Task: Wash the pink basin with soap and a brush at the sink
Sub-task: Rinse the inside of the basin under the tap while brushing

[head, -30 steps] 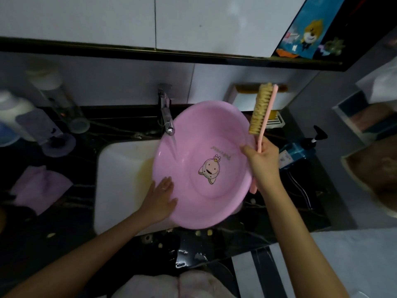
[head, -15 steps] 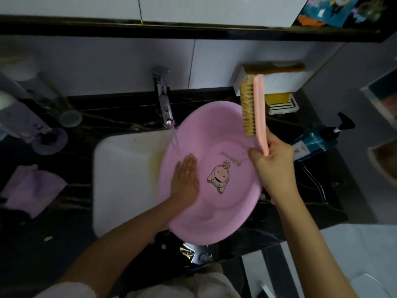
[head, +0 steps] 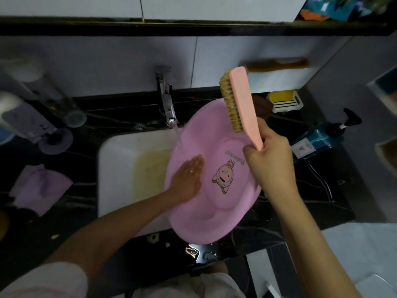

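Dark marbled surface (head: 64,229) is framing a white sink (head: 116,179), over which the pink basin (head: 214,216) is tilting, cartoon print (head: 223,178) facing me, under water (head: 179,136) running from the faucet (head: 166,104). My left grip (head: 187,179) is lying flat, fingers straight and together, against the basin's inside; my right grip (head: 270,160) is clamping the handle of the pink brush (head: 238,97), bristles pointing left.

The right hand (head: 270,162) conceals the brush (head: 240,100) handle's lower end. Left-edge bottles (head: 21,121) are blurred and cropped.
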`<action>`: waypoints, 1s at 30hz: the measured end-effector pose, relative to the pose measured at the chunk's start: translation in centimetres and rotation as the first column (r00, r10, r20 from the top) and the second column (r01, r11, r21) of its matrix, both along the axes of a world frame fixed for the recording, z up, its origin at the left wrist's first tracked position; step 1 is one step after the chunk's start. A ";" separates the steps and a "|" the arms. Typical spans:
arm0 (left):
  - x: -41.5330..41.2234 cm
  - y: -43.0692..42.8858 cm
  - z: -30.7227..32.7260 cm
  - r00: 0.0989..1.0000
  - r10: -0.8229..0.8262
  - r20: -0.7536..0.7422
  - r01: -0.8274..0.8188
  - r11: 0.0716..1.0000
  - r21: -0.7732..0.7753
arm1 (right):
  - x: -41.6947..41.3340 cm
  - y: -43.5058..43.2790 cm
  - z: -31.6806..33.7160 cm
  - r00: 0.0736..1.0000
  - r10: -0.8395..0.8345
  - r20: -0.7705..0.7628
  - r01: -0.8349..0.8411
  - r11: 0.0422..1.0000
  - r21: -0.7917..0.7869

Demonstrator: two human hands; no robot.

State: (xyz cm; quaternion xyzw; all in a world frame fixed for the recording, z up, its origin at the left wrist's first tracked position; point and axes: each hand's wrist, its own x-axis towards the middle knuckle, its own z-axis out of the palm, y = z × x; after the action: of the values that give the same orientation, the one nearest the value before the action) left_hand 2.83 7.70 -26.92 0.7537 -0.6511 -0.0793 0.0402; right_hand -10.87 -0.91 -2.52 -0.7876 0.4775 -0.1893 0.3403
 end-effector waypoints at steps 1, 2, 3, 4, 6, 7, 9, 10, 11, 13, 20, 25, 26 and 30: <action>1.3 -0.5 0.0 0.998 0.017 0.060 -0.016 1.000 -0.018 | 0.0 0.0 0.1 1.000 0.003 -0.007 -0.003 1.000 -0.004; 2.8 -1.0 0.3 0.992 0.048 0.113 -0.046 0.999 -0.018 | -0.1 0.0 0.1 1.000 0.003 -0.012 -0.003 1.000 -0.002; 4.2 -1.4 0.8 0.987 0.084 0.137 -0.084 0.996 -0.007 | -0.2 0.0 0.2 1.000 -0.001 -0.015 0.001 1.000 0.002; 4.8 -1.7 1.1 0.980 0.120 0.157 -0.121 0.993 0.000 | -0.3 0.1 0.1 1.000 -0.005 -0.018 0.005 1.000 0.006; 3.9 -2.0 0.8 0.975 0.173 0.140 -0.174 0.985 -0.005 | -0.4 0.2 0.1 1.000 -0.009 -0.021 0.009 1.000 0.009; 2.5 -1.6 0.5 0.978 0.196 0.075 -0.198 0.980 0.026 | -0.4 0.3 0.1 1.000 -0.007 -0.023 0.008 1.000 0.010; -0.7 -0.1 -0.4 0.988 0.146 -0.055 -0.143 0.988 0.053 | -0.3 0.3 0.1 1.000 -0.007 -0.028 0.007 1.000 0.004; -1.4 0.5 -0.8 0.991 0.094 -0.093 -0.090 0.995 0.049 | -0.3 0.3 0.0 0.999 -0.004 -0.032 0.004 1.000 -0.001; -1.2 0.7 -0.7 0.994 0.045 -0.103 -0.040 0.998 0.057 | -0.2 0.3 0.0 0.999 0.000 -0.037 0.000 1.000 -0.007; 0.7 -0.2 -0.1 1.000 0.025 -0.015 -0.024 0.999 0.030 | -0.2 0.3 0.1 0.999 0.006 -0.054 -0.007 1.000 -0.014; 2.0 -1.0 1.2 0.989 0.139 0.057 -0.146 0.979 0.143 | -0.4 0.0 0.0 0.997 0.011 -0.075 -0.014 0.999 -0.033; -2.3 3.1 2.4 0.979 0.056 -0.195 0.033 0.904 0.426 | -0.4 -0.1 -0.3 0.996 0.021 -0.088 -0.026 0.997 -0.067; -2.1 3.6 3.2 0.958 0.053 -0.283 0.089 0.880 0.467 | -0.5 -0.3 -0.3 0.996 0.022 -0.090 -0.027 0.998 -0.063; 0.5 5.7 5.4 0.716 0.355 -0.601 -0.107 0.907 0.408 | -1.2 -0.9 -0.4 0.998 0.025 -0.065 -0.025 1.000 -0.004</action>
State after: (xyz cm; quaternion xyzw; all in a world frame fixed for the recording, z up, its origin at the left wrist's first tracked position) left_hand 3.31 13.39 -21.47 0.7473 -0.4684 -0.4482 0.1460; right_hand -12.09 -1.86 -2.93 -0.8000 0.4781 -0.1607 0.3250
